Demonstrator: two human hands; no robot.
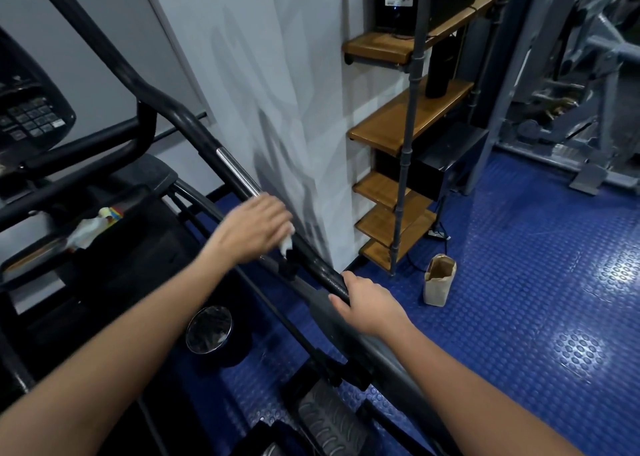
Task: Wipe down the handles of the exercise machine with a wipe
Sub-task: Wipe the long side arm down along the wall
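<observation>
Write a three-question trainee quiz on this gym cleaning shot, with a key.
1. True or false: the left hand presses a white wipe to the handle.
2. What does the right hand do? A) grips the handle's lower end B) hangs free
3. Fill in: a brown paper ____ stands on the blue floor.

Key: 1 true; 2 A; 3 bag.

white pillar [277, 109] crowding handle [194, 123], open floor [519, 282] rightward
</observation>
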